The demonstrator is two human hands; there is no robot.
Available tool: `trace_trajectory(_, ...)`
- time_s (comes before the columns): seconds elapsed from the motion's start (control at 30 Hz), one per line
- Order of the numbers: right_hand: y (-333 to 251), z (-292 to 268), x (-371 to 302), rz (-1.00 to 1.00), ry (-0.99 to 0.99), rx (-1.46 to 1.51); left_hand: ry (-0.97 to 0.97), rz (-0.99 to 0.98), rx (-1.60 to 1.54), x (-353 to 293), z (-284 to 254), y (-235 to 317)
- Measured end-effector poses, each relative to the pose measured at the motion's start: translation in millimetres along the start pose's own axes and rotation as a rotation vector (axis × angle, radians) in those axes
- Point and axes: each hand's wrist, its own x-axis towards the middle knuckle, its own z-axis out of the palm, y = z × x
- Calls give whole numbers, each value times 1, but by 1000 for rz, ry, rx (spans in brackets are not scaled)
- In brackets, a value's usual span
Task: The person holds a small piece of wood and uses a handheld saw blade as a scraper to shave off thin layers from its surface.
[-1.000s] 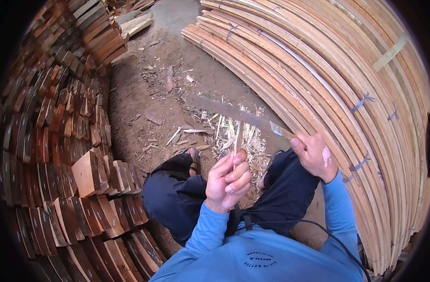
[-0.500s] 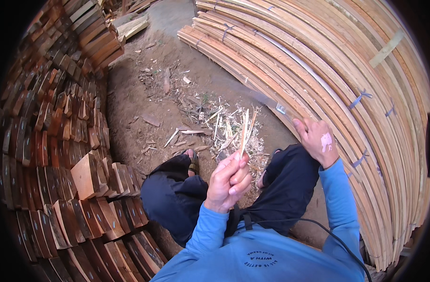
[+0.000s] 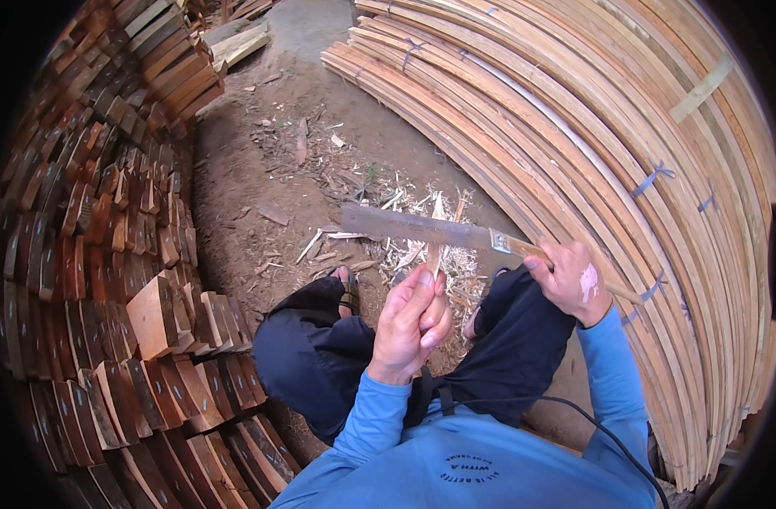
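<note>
Near the centre of the frame, left hand (image 3: 415,327) closed around a thin pale wooden stick (image 3: 435,239), fingers pinched tight on its lower end, stick upright and rising just past the blade; to the right of centre, right hand (image 3: 568,280) wrapped firmly round the wooden handle of a long cleaver-like knife (image 3: 422,227), a pale smear on the back of the hand; blade flat, dark and rusty, stretched leftward across the middle of the frame, crossing the stick near its upper part, touching or just beside it, exact contact hard to tell; both arms in blue sleeves coming up from the lower edge; below the hands, dark trousers (image 3: 320,356) over bent knees, a sandalled foot (image 3: 347,288) showing between them; just beyond the blade, a heap of pale wood shavings (image 3: 422,263) and splinters on bare brown earth (image 3: 252,161); along the left side of the frame, stacked reddish-brown wood blocks (image 3: 108,280) in a curving wall; filling the upper right and right side, a large pile of long pale wooden slats (image 3: 591,119), bundled in places with thin blue ties; a black cord trailing across the lower right over the blue shirt.
</note>
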Motion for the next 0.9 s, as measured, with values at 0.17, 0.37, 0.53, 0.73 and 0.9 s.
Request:
trace_trajectory(0.17, 28, 26, 27, 209, 56, -106, -22, 24, 59, 6, -2, -2)
trace_trajectory(0.37, 53, 24, 38, 285, 71, -47, 174, 335, 415, 5, 3, -2)
trace_trajectory(0.53, 42, 18, 28, 273, 54, 41, 194, 343, 586, 5, -1, -7)
trace_trajectory(0.73, 61, 22, 16, 297, 57, 90, 210, 355, 564, 7, -2, -5)
trace_trajectory(0.9, 54, 21, 12, 229, 88, 137, 216, 354, 596, 9, -5, -8)
